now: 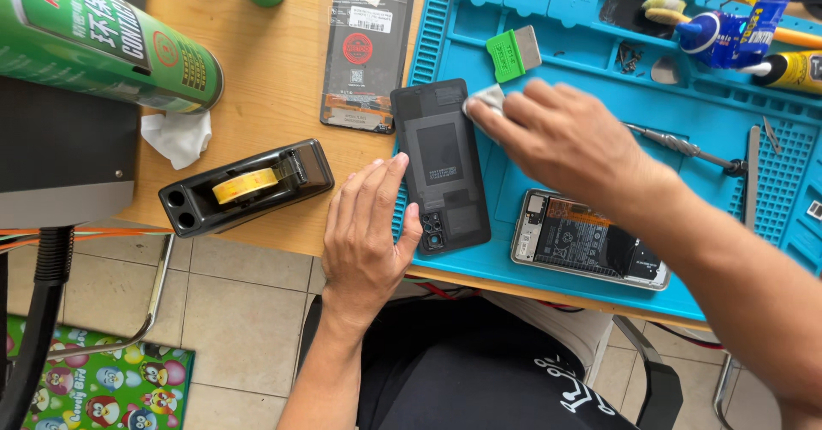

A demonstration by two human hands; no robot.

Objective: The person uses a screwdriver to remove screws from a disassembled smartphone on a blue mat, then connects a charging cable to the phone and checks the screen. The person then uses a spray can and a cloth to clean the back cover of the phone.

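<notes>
spray can (pixel 103 44): green, lying far left
tape dispenser (pixel 244 186): black, on wooden surface (pixel 257 62)
left hand (pixel 368 233): flat, fingers extended, steadying back cover's left edge
back cover (pixel 441 164): black, on blue mat (pixel 599 79) edge
right hand (pixel 565 139): fingers pinching white wipe (pixel 488 98) against cover's top corner
opened phone (pixel 591 250): on mat, under right forearm

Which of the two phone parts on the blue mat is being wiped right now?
The black back cover, wiped by the right hand; the opened phone body lies untouched nearer the mat's front edge.
</notes>
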